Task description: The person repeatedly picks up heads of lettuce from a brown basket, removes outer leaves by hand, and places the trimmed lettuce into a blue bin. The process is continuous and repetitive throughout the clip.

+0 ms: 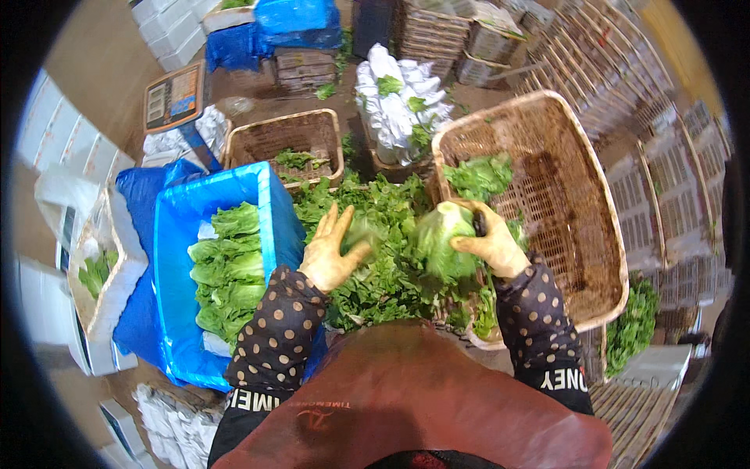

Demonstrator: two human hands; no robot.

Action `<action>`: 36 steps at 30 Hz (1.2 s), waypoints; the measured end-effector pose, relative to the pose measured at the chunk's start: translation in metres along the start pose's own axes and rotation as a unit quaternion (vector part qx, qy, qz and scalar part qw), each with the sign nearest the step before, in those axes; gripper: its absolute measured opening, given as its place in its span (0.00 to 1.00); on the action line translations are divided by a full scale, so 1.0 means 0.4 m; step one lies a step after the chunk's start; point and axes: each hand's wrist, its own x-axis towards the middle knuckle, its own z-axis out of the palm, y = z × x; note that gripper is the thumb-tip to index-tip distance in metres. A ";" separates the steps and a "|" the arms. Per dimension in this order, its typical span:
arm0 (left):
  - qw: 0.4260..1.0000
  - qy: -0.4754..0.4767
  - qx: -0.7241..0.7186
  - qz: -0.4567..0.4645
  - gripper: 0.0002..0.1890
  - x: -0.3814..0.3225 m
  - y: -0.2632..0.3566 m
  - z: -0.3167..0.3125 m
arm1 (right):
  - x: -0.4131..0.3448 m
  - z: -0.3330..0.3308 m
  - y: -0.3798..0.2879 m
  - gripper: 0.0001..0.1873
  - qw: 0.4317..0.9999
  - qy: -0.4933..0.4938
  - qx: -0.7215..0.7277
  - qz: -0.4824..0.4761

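Note:
In a pale glove, my right hand [498, 240] grips a head of leafy lettuce [444, 243], its whitish cut stem turned up. A small dark object [480, 224] shows between the thumb and fingers, too little of it visible to name. My left hand [329, 251], gloved alike, has its fingers spread and holds nothing. Beneath both hands lies a heap of loose green leaves [387, 269]. To the left, a blue-lined box [266, 199] contains several lettuce heads [228, 269] laid in a row. More lettuce [481, 176] rests in the brown plastic crate [586, 176] on the right.
A smaller brown crate [281, 126] with leaf scraps stands ahead, beside a digital scale [174, 99]. White-wrapped bundles [392, 117] stand upright farther off. Stacked crates [633, 199] line the right side; white foam boxes [70, 135] line the left.

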 end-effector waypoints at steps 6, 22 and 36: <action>0.914 -0.143 -0.366 0.100 0.80 -0.084 0.003 0.089 | 0.058 0.136 0.052 0.44 0.980 -0.196 0.036 -0.026; 0.903 0.359 0.111 -0.210 0.52 -0.230 -0.531 -0.661 | 0.580 0.924 0.209 0.46 0.758 -0.236 -0.495 -0.353; 0.960 -0.118 0.206 -0.148 0.53 0.105 -0.895 -0.424 | 0.632 1.228 0.525 0.29 0.646 -0.297 -0.678 -0.187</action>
